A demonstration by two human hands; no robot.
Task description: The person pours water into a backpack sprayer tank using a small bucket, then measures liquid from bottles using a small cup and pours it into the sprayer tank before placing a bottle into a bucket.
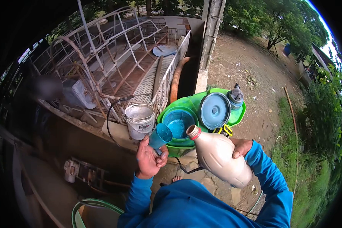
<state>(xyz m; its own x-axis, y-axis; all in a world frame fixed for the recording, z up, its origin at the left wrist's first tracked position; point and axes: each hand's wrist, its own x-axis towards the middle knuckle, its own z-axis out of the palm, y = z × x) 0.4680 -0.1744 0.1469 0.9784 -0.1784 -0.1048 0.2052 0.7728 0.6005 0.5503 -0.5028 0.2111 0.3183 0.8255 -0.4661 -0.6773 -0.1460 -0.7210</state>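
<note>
My left hand [151,159] holds a translucent blue cup [160,136] by its lower part, its mouth tilted toward the upper right. A small greyish piece shows by the palm, too unclear to name. My right hand [242,148] grips a large beige plastic bottle [224,155] by its side. The uncapped bottle leans with its reddish-rimmed neck to the upper left, apart from the cup. Just beyond both is a green backpack sprayer [190,102]; its blue filler basket [178,123] is uncovered, with wet, foamy-looking liquid inside. On the sprayer's top rests a round blue lid [215,111].
A white bucket [140,121] stands left of the sprayer, near a black hose. Rusty metal pens [114,60] fill the far left, with an orange corrugated pipe [175,81] alongside. A concrete post [211,36] rises behind. Bare dirt and grass lie right.
</note>
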